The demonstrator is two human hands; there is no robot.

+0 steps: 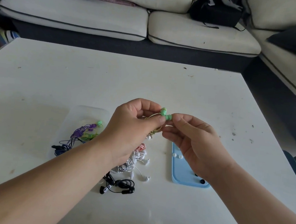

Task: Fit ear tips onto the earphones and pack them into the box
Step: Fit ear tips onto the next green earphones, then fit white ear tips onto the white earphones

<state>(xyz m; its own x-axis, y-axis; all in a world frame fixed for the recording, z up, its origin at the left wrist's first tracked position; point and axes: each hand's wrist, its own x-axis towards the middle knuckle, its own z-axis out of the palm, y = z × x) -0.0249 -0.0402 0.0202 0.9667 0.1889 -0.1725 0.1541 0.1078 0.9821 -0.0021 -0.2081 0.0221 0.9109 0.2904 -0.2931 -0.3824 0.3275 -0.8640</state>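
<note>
A pale sofa [150,22] with dark piping runs along the far side, a black bag [215,13] resting on its cushion. In front of it stands the white worktop [75,82], scuffed and speckled.

On the worktop to the left lies a clear plastic box [84,112], holding a tangle of purple, green and dark blue earphones [82,133]. To the right lies a light blue tray [183,177] carrying small ear tips [175,155]: two white ones and at least one black one show, the rest being hidden under the right hand. Between box and tray lies a loose heap of earphones [136,161], white and red-and-white ones above and one black pair [119,186] nearest the person; their number cannot be counted in the tangle.

Above the heap, the left hand [134,126] has its grip closed around a coiled yellow-green cable, thumb and forefinger pinching just behind the green earbuds [164,113]. Two mint-green earbuds stick out past the fingertips, one above the other. The right hand [194,139] meets them from the right, its thumb and forefinger grip narrowed onto the lower earbud's outer end, touching it. Whether a tip lies between those fingers cannot be told.
</note>
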